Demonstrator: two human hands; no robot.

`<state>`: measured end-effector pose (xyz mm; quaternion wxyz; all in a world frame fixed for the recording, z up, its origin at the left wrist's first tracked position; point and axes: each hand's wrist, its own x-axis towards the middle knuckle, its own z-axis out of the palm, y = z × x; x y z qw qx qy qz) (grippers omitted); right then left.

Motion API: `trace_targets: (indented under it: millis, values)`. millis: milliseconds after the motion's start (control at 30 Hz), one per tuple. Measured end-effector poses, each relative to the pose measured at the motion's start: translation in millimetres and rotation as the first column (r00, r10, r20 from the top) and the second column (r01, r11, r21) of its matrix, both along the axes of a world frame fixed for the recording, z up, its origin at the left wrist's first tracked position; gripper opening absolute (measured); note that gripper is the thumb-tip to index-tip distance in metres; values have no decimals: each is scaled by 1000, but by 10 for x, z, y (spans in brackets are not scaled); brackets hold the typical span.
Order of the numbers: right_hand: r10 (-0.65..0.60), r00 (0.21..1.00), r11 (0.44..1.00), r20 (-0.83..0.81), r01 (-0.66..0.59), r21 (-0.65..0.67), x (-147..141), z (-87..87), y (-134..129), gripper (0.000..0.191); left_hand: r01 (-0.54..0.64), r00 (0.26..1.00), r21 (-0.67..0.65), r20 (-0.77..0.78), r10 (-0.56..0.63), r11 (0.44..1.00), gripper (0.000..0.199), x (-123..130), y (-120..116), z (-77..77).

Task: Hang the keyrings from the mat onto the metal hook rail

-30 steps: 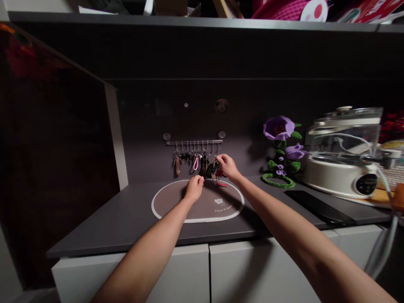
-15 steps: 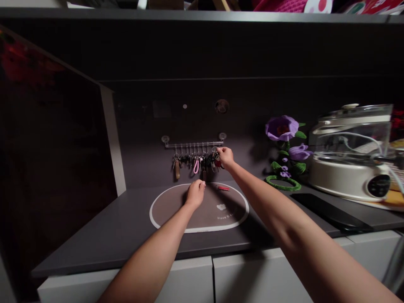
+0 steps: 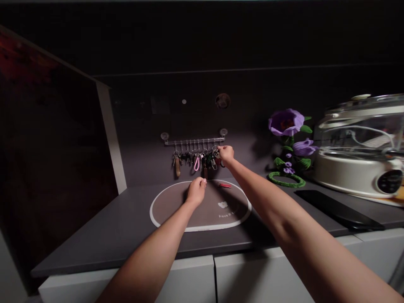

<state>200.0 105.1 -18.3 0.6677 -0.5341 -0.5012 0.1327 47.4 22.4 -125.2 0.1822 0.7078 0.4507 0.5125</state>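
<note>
Clock centred on mat. Counter (image 3: 94, 235): wide margin at 9 o'clock, narrow strip at 6 before its front edge. Mat (image 3: 172, 208), pale-rimmed. Hook rail (image 3: 191, 142) at 12. Left hand (image 3: 196, 191) above mat, fingers curled together; I cannot tell whether it grips anything. Right hand (image 3: 226, 155): fingertips pinched at ring of key bunch (image 3: 214, 161), rail's 3 o'clock end. Red item (image 3: 225, 185) on mat, near 1 o'clock rim.
</note>
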Motion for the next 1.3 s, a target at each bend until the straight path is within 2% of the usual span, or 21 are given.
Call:
trace_targets:
  millis: [167,400,767,900,1067,1300]
  values:
    - [-12,1000,1000,-11,12,-29,-3,-56,-22,25,4,1000,-7,11,-4,1000,22,-2,15,-9]
    - [29,999,999,24,-29,13,27,-121,-22,26,18,1000,0,16,-18,1000,20,-10,56,-48]
    - [141,984,989,113,-144,21,145,-243,-173,26,35,999,2,25,-35,999,18,-13,64,-54]
    - [140,980,990,143,-142,1,213,-348,-223,31,55,998,2,36,-55,998,16,-8,40,-48]
    - [162,984,987,74,-160,-32,247,-543,-340,34,109,993,-23,43,-108,994,13,-3,-19,-8]
    - [159,986,977,47,-150,-153,278,-837,-520,33,124,990,-37,73,-121,992,8,-16,-81,37]
